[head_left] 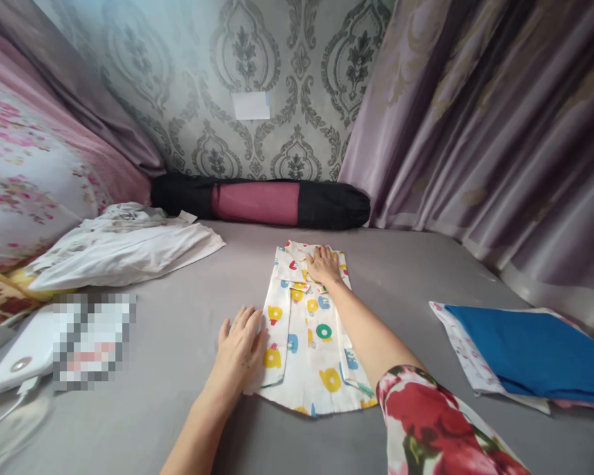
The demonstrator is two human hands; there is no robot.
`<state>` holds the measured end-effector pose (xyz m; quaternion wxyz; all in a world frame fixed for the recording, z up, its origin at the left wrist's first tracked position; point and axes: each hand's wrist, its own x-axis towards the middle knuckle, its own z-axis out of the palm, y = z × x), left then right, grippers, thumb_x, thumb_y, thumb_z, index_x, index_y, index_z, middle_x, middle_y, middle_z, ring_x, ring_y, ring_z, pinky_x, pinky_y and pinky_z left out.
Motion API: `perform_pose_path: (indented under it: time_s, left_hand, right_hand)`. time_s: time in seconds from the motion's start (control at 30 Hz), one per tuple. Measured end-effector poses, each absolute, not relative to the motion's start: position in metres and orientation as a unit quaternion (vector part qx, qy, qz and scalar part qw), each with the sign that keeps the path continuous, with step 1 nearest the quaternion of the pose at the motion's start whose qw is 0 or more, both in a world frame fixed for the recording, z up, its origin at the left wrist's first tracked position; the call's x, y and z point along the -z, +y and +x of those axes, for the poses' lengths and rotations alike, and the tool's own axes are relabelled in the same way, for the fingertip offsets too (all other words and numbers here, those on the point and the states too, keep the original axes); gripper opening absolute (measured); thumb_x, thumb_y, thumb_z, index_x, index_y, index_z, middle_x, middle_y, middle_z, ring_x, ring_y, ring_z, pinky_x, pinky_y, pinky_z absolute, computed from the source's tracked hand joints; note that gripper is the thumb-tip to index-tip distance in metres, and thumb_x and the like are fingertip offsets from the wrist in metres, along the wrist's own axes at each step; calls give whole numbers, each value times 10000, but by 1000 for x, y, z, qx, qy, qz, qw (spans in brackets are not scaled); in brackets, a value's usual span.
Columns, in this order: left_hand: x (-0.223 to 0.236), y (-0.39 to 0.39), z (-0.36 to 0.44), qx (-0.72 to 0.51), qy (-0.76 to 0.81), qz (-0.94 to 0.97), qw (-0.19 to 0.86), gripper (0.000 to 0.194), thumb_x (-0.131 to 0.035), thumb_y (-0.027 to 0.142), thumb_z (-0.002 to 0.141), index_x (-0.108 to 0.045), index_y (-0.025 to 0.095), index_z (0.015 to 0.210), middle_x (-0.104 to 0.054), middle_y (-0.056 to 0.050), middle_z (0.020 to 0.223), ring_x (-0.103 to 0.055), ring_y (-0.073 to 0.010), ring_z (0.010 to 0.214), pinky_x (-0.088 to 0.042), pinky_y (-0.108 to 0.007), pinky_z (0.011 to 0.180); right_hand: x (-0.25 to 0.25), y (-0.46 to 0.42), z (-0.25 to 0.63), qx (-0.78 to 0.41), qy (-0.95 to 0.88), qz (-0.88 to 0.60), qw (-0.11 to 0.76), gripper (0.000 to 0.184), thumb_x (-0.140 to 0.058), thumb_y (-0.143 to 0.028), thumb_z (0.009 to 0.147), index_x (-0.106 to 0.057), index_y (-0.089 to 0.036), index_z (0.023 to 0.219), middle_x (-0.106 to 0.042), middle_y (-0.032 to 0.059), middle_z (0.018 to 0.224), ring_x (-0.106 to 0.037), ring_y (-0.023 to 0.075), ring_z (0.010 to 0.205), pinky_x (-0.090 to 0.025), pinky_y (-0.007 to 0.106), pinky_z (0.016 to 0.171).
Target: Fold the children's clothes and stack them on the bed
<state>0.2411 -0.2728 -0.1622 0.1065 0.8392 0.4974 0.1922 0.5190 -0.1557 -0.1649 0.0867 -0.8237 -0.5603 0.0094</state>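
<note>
Floral sleeve (426,425), one, nearest, on the right arm. Right hand (324,265): unclenched, laid flat on the far end of a printed garment (309,376). Left hand (242,340): loose, at the garment's left edge; no grip that I can see. Garment: on a grey sheet (168,369), seemingly part-folded; sides turned inward, lower hem spread, not doubled up. Rightward: blue cloth (534,349), lying folded on paler pieces (462,343).

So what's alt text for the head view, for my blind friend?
A right hand rests on a part-folded patterned shirt, the left hand at its left edge. On the grey sheet, folded cloth lies to the right, a roll behind.
</note>
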Motion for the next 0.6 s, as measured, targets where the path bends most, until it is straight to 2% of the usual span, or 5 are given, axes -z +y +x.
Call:
perform_pose_path:
  time_s: [0.17, 0.3, 0.43, 0.6]
  left_hand:
    - [160, -273, 241, -189, 499, 838, 110, 390, -336, 292, 953, -531, 211, 1280, -538, -137, 1393, -417, -283, 1360, -289, -583, 1097]
    - [157, -273, 241, -188, 502, 836, 114, 398, -319, 293, 955, -534, 194, 1275, -528, -149, 1400, -410, -290, 1363, -290, -587, 1094]
    - [159, -273, 242, -197, 499, 837, 113, 383, -349, 284, 947, -535, 205, 1272, -541, -146, 1388, -417, -286, 1356, -282, -582, 1098]
    - [160, -274, 241, -201, 489, 841, 117, 380, -364, 294, 951, -531, 225, 1285, -551, -132, 1377, -419, -283, 1351, -289, -581, 1091]
  right_hand:
    - [159, -156, 520, -37, -560, -823, 90, 633, -171, -451, 998, -298, -82, 1496, -247, 139, 1575, -156, 256, 1454, -83, 458, 1162]
    - [149, -158, 531, -84, -553, -824, 93, 645, -103, -458, 997, -278, -106, 1508, -218, 129, 1586, -142, 234, 1460, -93, 439, 1162]
    - [150, -166, 541, -50, -532, -841, 87, 669, -110, -470, 998, -254, -62, 1509, -206, 163, 1583, -141, 247, 1458, -72, 435, 1159]
    - [159, -171, 542, -34, -536, -840, 79, 673, -156, -453, 998, -245, -14, 1500, -242, 172, 1569, -177, 254, 1446, -98, 409, 1157]
